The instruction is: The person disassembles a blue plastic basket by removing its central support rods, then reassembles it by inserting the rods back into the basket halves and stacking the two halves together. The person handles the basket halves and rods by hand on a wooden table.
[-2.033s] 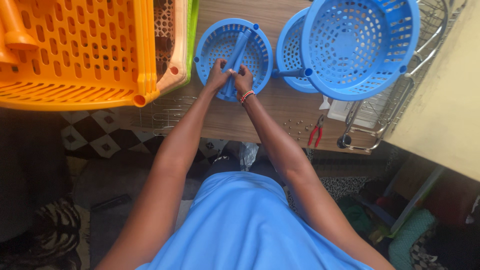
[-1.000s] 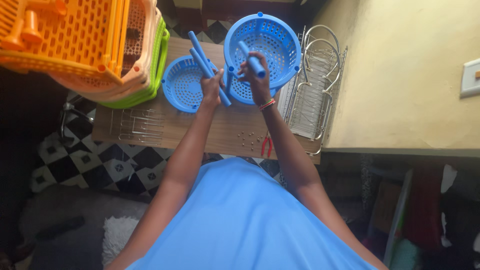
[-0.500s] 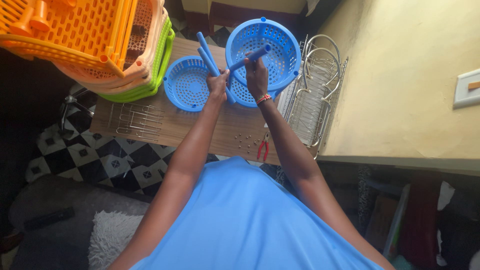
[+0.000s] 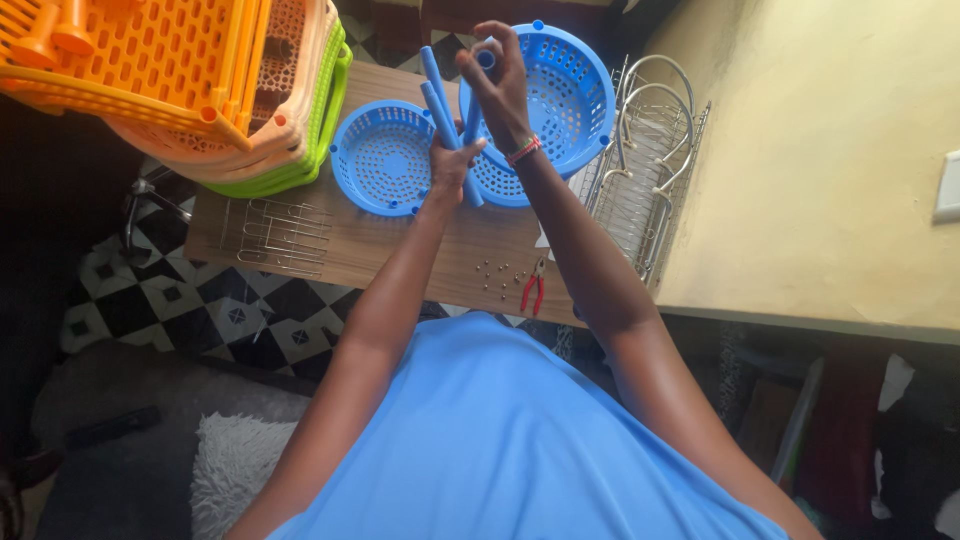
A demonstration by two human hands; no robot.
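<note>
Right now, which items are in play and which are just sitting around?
In play:
left hand gripping blue tubes
right hand holding single blue tube
small blue basket
large blue basket

Lying about:
red pliers
small screws
wire racks
metal dish rack
stacked crates

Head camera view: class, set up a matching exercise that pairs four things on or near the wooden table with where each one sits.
Things:
1. small blue basket
2. red-handled pliers
3. wire dish rack
4. stacked orange, peach and green crates

Places:
A. far left, overhanging the table's end
B. right end of the table, against the yellow wall
C. near edge of the table, beside small loose screws
D. on the table, left of the left hand holding blue tubes

Pairs: 1-D, 2-C, 3-B, 4-A
</note>
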